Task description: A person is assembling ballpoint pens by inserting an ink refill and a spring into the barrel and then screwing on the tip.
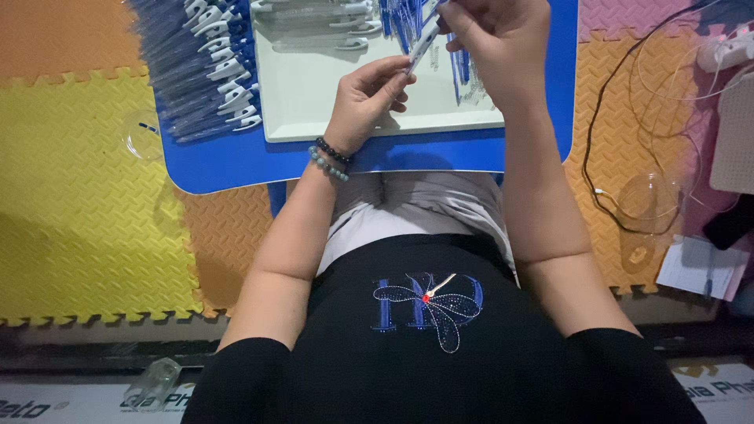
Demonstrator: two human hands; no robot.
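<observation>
Foam puzzle mats in yellow, orange and pink cover the floor around a small blue tabletop (236, 169) carrying a white tray (314, 110). Above the tray, the left hand (365, 98) and right hand (491, 39) both pinch one white-and-blue pen (424, 41), which slants between them, fingers closed on it. Finished pens (208, 67) lie fanned at the tabletop's left; loose blue refills (459, 67) rest on the tray under the right hand.

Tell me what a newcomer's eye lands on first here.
First, the two hands at top centre: the left hand and right hand share a pen over a white tray. Next, the fanned row of pens at top left on the blue table, amid bright foam mats.
</observation>
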